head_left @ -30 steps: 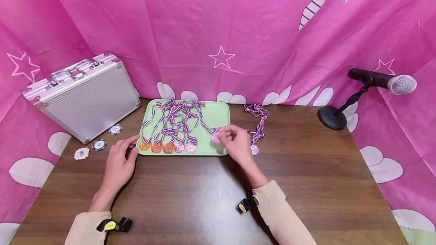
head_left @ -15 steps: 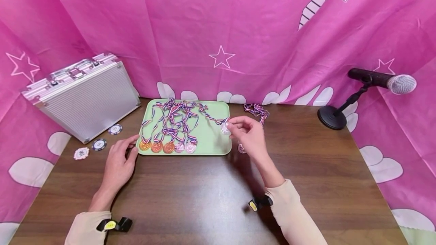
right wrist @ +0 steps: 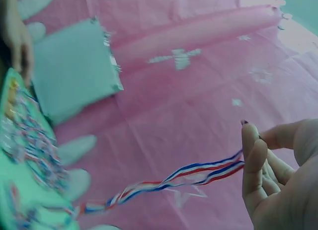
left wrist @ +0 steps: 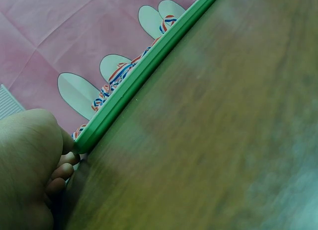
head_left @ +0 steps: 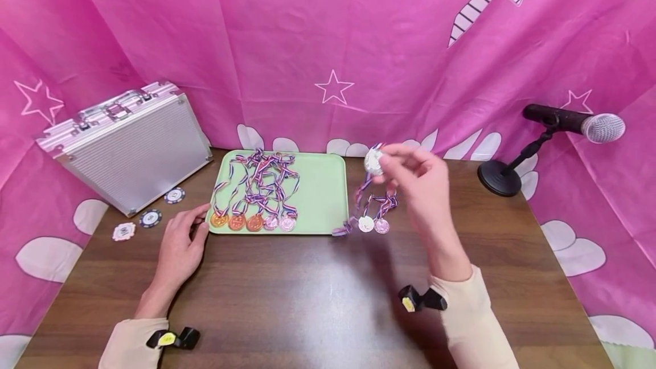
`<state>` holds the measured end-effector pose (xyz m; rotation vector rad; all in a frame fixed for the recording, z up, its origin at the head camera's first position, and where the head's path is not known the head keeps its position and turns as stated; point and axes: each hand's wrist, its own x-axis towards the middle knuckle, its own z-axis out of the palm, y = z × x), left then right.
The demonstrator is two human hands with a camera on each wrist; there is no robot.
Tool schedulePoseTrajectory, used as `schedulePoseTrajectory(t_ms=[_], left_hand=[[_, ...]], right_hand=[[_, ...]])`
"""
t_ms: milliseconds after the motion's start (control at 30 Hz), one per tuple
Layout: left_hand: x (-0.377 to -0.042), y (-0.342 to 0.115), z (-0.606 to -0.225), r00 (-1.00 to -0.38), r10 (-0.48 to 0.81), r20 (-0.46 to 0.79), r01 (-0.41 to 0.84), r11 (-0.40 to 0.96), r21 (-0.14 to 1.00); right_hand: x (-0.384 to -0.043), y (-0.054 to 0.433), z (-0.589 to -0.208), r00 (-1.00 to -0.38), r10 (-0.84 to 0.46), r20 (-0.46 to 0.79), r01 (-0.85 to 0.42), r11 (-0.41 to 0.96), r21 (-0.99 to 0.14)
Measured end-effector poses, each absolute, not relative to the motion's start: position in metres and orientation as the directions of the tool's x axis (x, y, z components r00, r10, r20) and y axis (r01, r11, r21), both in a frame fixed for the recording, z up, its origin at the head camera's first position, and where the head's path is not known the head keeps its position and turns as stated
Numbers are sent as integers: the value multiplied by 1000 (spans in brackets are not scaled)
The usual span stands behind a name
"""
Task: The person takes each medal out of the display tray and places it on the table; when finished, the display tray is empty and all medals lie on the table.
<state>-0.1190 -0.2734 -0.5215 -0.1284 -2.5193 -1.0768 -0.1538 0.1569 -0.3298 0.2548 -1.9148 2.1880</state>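
My right hand (head_left: 425, 192) pinches a silver medal (head_left: 373, 162) between thumb and fingers, raised above the table right of the green tray (head_left: 323, 187). Its striped ribbon (head_left: 363, 187) trails down to the tray's front right corner; in the right wrist view the ribbon (right wrist: 198, 174) stretches from the fingers toward the tray. At the tray's left front corner, my left hand (head_left: 181, 246) holds the rim. Along the tray's front lie a gold medal (head_left: 220, 220), two bronze medals (head_left: 237, 221) and two silver ones (head_left: 288, 222), their ribbons tangled behind.
Two more silver medals (head_left: 366, 224) lie on the table just right of the tray, partly behind the right hand's side. A silver case (head_left: 133, 152) stands back left, with poker chips (head_left: 150, 218) before it. A microphone on a stand (head_left: 499, 177) is at the right.
My right hand has lifted the medal up and to the right, drawing its ribbon off the tray's back area to the front right corner. The left hand stays at the tray.
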Motion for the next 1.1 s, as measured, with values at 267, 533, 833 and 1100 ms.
schedulePoseTrajectory(t_ms=[267, 533, 833, 1100], left_hand=[[-119, -274, -520, -920, -66, 386, 232, 701, 674], [-119, -274, -520, -916, -72, 394, 235, 701, 673], [-120, -273, -520, -920, -68, 385, 231, 701, 675], [-119, -274, -522, -917, -70, 392, 234, 702, 673]], right_hand=[[-194, 183, -308, -891, 247, 380, -429, -191, -883], [-210, 208, -342, -856, 370, 362, -431, -123, -894], [-187, 240, -432, -941, 336, 32, -59, -70, -996], [-156, 252, -481, -972, 212, -99, 120, 91, -989]])
